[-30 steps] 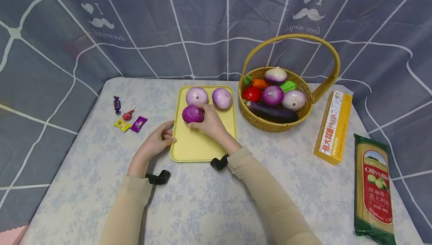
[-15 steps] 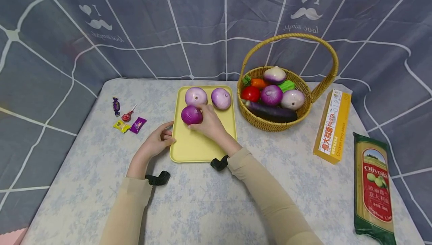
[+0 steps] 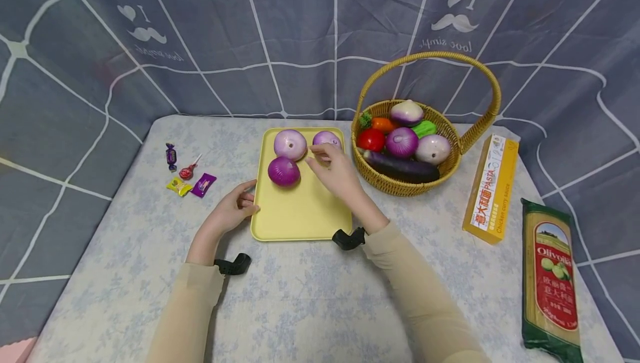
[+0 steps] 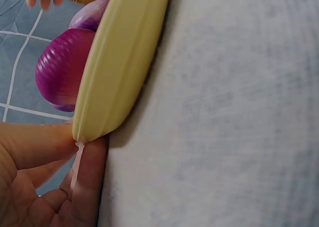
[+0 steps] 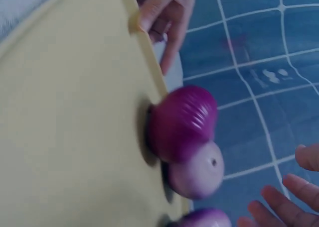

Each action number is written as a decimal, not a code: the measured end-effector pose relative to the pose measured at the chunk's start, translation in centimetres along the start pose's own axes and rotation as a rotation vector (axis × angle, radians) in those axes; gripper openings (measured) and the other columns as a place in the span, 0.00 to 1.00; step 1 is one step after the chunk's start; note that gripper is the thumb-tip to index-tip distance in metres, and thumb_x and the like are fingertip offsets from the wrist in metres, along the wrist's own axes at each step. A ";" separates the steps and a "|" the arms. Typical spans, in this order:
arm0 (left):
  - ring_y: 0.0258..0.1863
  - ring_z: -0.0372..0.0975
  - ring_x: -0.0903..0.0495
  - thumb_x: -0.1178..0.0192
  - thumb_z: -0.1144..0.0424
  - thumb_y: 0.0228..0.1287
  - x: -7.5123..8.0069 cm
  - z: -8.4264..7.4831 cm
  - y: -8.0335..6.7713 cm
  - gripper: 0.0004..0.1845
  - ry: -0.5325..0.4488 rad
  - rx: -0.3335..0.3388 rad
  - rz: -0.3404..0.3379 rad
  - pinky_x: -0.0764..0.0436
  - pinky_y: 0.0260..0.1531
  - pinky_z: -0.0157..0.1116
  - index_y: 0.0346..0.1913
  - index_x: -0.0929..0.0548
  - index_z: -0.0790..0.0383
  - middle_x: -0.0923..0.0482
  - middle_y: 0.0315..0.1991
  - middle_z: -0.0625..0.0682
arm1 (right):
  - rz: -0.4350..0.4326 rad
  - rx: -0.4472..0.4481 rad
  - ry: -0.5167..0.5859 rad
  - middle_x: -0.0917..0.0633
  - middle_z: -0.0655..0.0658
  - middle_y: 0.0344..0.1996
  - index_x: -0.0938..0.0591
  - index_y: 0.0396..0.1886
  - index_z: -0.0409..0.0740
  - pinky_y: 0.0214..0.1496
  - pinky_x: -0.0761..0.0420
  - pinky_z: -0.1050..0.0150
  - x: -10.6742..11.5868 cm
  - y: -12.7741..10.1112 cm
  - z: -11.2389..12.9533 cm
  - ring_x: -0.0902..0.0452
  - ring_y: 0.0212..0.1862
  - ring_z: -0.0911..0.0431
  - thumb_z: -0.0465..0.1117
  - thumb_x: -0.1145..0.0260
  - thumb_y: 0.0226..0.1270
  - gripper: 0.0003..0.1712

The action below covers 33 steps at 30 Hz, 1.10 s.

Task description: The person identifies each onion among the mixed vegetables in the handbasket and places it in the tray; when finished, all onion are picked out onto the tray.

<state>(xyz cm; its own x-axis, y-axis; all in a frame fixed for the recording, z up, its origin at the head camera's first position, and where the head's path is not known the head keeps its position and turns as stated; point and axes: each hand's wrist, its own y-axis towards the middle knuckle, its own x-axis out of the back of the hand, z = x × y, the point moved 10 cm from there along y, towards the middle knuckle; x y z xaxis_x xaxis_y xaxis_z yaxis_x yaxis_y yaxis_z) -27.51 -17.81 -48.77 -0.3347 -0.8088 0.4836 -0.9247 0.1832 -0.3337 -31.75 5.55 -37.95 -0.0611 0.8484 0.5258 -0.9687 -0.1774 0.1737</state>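
Note:
A yellow tray [image 3: 300, 218] lies on the table. Its left rim is pinched by my left hand [image 3: 235, 207], thumb above and fingers below, as the left wrist view shows. On the tray sit a dark purple onion [image 3: 284, 172] and a pale purple onion [image 3: 290, 145] behind it. Another pale onion [image 3: 327, 139] stands at the back right, partly hidden by my right hand [image 3: 337, 174]. That hand hovers over the tray's right side with fingers spread and nothing in them. In the right wrist view, the dark onion [image 5: 182, 122] stands apart from the right fingers [image 5: 284, 202].
Right of the tray stands a wicker basket [image 3: 380, 180] holding a tomato, a carrot, an eggplant, an onion and other vegetables. A pasta box [image 3: 492, 188] and a spaghetti bag [image 3: 550, 279] lie farther right. Wrapped candies [image 3: 203, 185] and a lollipop [image 3: 187, 172] lie to the left.
My right hand has let go of the dark purple onion and moved right, now overlapping the back-right onion. The left hand stays at the tray's rim.

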 end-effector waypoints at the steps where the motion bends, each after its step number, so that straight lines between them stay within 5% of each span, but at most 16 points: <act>1: 0.46 0.46 0.29 0.43 0.68 0.70 0.0 0.0 0.0 0.36 0.001 0.000 0.000 0.25 0.39 0.30 0.78 0.45 0.60 0.31 0.52 0.61 | -0.016 0.002 0.010 0.18 0.39 0.54 0.20 0.56 0.36 0.60 0.21 0.56 0.8 -0.1 -0.1 0.19 0.56 0.47 0.42 0.35 0.69 0.20; 9: 0.48 0.46 0.29 0.43 0.67 0.71 0.0 0.0 -0.1 0.37 -0.004 0.007 0.003 0.25 0.40 0.30 0.78 0.46 0.59 0.31 0.53 0.61 | -0.157 -0.014 0.061 0.15 0.39 0.49 0.18 0.52 0.35 0.57 0.20 0.54 7.6 -1.0 -2.2 0.18 0.50 0.48 0.38 0.35 0.69 0.16; 19: 0.49 0.46 0.29 0.43 0.67 0.71 -0.1 0.1 -0.1 0.36 -0.020 0.016 0.008 0.24 0.40 0.30 0.78 0.46 0.59 0.31 0.54 0.61 | -0.242 -0.115 -0.014 0.17 0.40 0.54 0.20 0.57 0.37 0.62 0.23 0.53 14.4 -2.4 -6.6 0.20 0.56 0.48 0.46 0.34 0.69 0.22; 33: 0.48 0.46 0.30 0.44 0.68 0.71 -0.1 0.2 0.0 0.37 -0.021 0.026 0.014 0.24 0.41 0.31 0.78 0.47 0.58 0.32 0.53 0.61 | -0.309 -0.231 -0.070 0.21 0.36 0.58 0.22 0.59 0.36 0.63 0.24 0.51 17.9 -2.5 -9.8 0.24 0.61 0.45 0.46 0.30 0.64 0.28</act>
<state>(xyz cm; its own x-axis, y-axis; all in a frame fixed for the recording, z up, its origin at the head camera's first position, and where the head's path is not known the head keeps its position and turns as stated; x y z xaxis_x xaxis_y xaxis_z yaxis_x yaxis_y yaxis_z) -27.41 -17.84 -48.95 -0.3431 -0.8179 0.4618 -0.9150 0.1801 -0.3610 -32.81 26.06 -37.10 0.2506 0.8070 0.5348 -0.9681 0.2047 0.1448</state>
